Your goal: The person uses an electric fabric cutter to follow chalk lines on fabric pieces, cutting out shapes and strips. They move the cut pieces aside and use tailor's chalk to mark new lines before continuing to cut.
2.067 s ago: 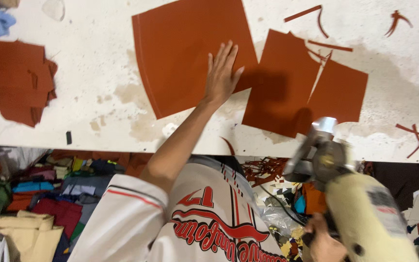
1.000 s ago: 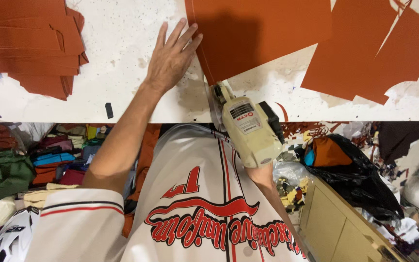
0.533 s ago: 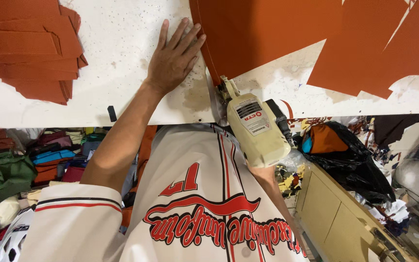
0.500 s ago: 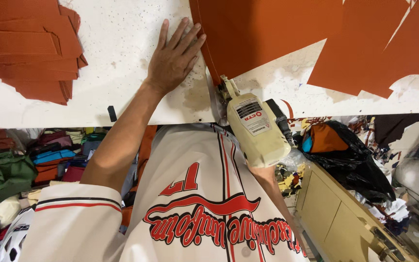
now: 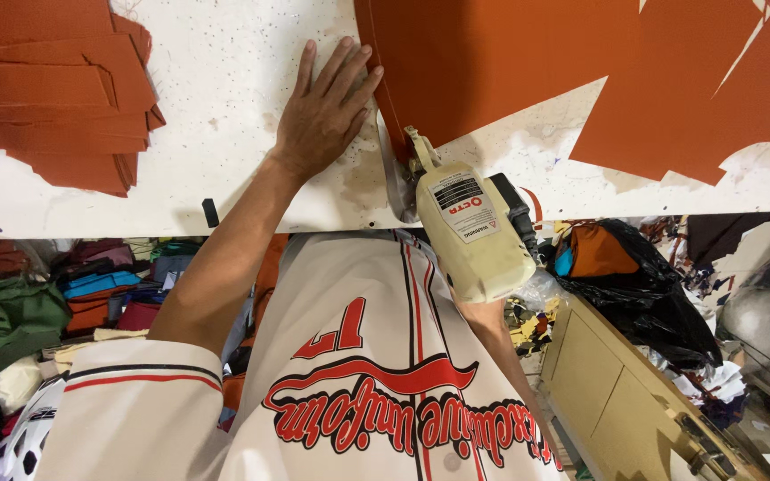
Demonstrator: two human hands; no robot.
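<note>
Little has shifted since half a second ago: the left hand (image 5: 327, 111) stays flat on the white worktop (image 5: 225, 178), and the electric cutter (image 5: 470, 227) has crept slightly further into the near edge of the big orange sheet (image 5: 492, 62). Two seconds back that hand lay on the sheet itself and the cutter hung off to the right, clear of the worktop.

One cutter is in view, cream-bodied with a label on top, its nose touching the sheet's edge. One large orange sheet lies at top centre, with the left fingertips (image 5: 372, 76) just at its left edge. Two smaller overlapping orange pieces (image 5: 697, 98) lie to its right, and one stack of orange cut pieces (image 5: 55, 89) sits at far left.

Left grip: fingers spread apart, pressing down, holding nothing. The right hand (image 5: 483, 313) is mostly hidden beneath the cutter, grip clamped on its body
</note>
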